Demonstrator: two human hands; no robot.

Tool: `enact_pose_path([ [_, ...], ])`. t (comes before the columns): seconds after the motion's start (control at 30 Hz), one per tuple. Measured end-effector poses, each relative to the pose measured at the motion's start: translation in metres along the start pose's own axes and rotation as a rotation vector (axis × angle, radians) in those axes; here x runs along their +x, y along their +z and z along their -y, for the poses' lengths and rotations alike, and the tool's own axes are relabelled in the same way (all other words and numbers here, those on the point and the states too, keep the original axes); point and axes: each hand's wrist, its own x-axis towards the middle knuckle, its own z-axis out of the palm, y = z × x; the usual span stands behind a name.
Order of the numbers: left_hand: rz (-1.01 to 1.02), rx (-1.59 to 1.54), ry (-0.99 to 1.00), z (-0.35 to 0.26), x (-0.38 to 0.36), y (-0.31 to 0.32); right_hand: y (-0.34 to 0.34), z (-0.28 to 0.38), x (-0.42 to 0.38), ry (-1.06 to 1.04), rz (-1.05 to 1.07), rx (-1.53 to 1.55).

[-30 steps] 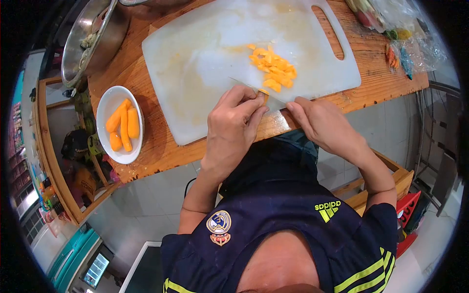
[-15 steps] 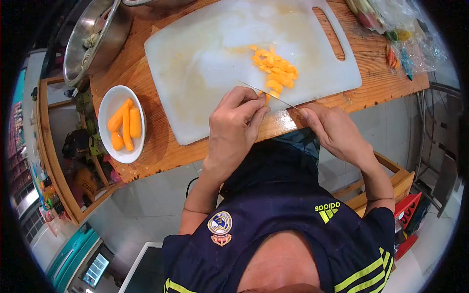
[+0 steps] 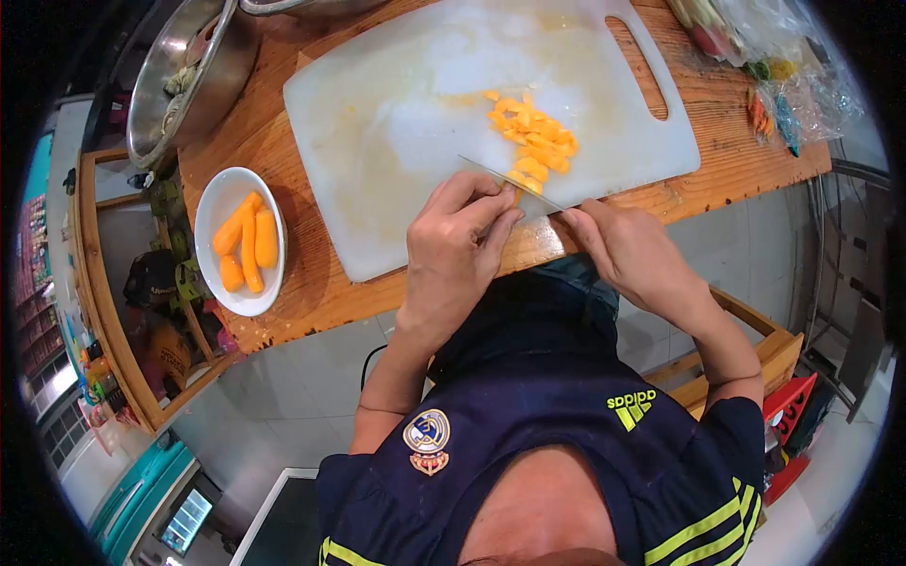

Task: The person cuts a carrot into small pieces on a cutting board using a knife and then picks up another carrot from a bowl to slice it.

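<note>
Step in hand: you seem to be slicing a carrot (image 3: pixel 515 195) crosswise with the knife (image 3: pixel 534 191).
Carrot's place: it sits at the near edge of the board (image 3: pixel 377 189) on the desk (image 3: pixel 307 304), mostly hidden under your fingers.
Left hand: your left hand (image 3: pixel 462 231) pinches the carrot, fingertips just beside the blade.
Right hand: your right hand (image 3: pixel 634 247) is closed round the knife's handle.
Knife's line: its long axis runs diagonally, tip pointing left and away from you.
Carrot's line: too little shows to tell its long axis.
Slices: some slices (image 3: pixel 531 169) lie just past the blade, by the pile (image 3: pixel 536 132).
Bowl: the bowl (image 3: pixel 205 269) at your left holds more carrots (image 3: pixel 266 238).
Next move: it likely calls for a steady pinch, fingertips tucked back, and a short feed before the next cut.
</note>
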Motion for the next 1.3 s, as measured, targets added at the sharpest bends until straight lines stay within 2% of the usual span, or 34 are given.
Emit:
enact_pose_path([
  [0.07,-0.008,-0.001,-0.014,-0.001,-0.001,0.001,-0.002,-0.006,-0.008,-0.032,-0.063,0.064],
  [0.23,-0.02,0.019,0.014,-0.001,0.004,0.004,-0.017,-0.012,-0.006,0.077,0.021,0.087],
  [0.37,0.007,0.028,0.001,-0.003,0.011,0.004,-0.016,-0.018,-0.003,0.054,0.021,0.162],
  [0.77,0.009,0.014,0.029,-0.003,0.012,0.003,-0.011,-0.012,-0.001,-0.026,0.004,0.055],
  [0.97,-0.016,-0.001,0.028,-0.002,0.01,0.006,-0.007,-0.002,0.012,0.018,0.029,-0.016],
  [1.17,-0.011,0.018,-0.002,-0.003,0.011,0.005,-0.019,-0.016,-0.003,0.065,0.038,0.157],
  [1.3,-0.012,-0.004,-0.009,-0.002,0.011,0.005,-0.02,-0.018,-0.007,0.1,0.064,0.166],
])
